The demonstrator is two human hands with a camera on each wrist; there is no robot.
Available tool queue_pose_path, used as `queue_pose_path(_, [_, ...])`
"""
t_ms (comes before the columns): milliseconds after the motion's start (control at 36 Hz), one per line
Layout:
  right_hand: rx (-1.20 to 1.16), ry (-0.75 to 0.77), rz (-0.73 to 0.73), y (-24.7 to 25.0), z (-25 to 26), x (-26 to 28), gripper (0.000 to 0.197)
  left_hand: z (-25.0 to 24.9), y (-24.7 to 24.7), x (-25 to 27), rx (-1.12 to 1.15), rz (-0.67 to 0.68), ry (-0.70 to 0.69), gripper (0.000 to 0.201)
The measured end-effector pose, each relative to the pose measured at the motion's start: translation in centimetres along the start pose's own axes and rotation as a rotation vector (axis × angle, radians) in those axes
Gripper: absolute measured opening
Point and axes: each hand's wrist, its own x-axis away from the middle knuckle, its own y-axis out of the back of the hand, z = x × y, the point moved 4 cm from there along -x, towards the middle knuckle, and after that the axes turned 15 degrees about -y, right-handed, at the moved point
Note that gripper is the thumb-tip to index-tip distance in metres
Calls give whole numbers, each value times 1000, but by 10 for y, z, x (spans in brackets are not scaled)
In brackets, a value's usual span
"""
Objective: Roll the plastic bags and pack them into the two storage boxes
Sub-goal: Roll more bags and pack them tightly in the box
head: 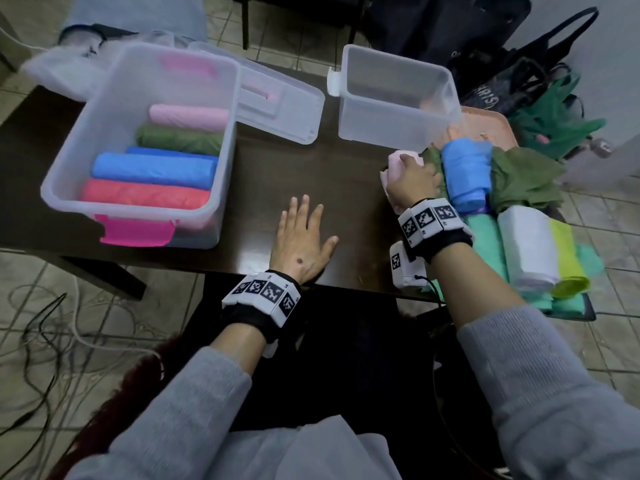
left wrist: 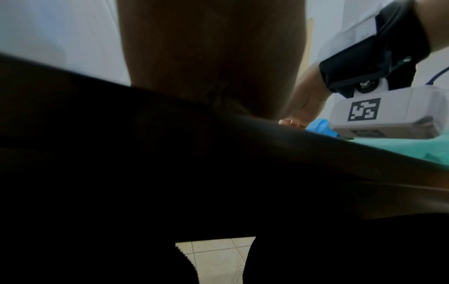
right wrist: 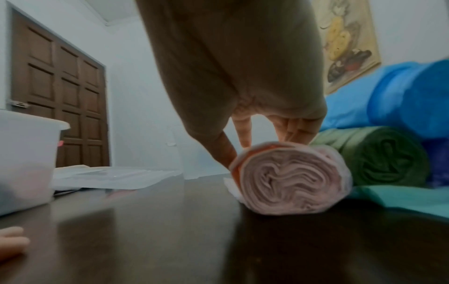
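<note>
A clear storage box (head: 104, 109) with a pink latch stands at the left and holds pink, green, blue and red rolled bags (head: 152, 168). A second, smaller clear box (head: 349, 109) stands at the back right with nothing visible inside. My right hand (head: 412, 181) grips a pale pink rolled bag (right wrist: 291, 180) lying on the dark table (head: 311, 174); thumb and fingers (right wrist: 243, 132) wrap over its top. My left hand (head: 304, 233) lies flat on the table with fingers spread, holding nothing. Beside the pink roll lie a green roll (right wrist: 379, 155) and a blue roll (head: 467, 174).
The box lid (head: 277, 105) lies between the two boxes. At the right edge sit more bags: teal (head: 485, 244), white (head: 530, 247) and yellow-green (head: 568, 258), over a pink tray (head: 491, 123). Dark bags stand on the floor behind; cables lie on the floor at left.
</note>
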Motion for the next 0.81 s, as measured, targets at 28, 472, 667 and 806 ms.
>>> queue_pose_path(28, [5,-12,8,1,-1,-2,50,0,0,0,0,2,-1,66])
queue_pose_path(472, [-244,10,228,-23,17,40,59,0,-4,-1,-23,5,3,66])
queue_pose_path(667, [-445,-42,414,-27,32,56,51,7,3,-6,166,-14,18,72])
queue_pose_path(806, [-88,330,129,-3,37,54,59,10,8,-8,304,-76,57,71])
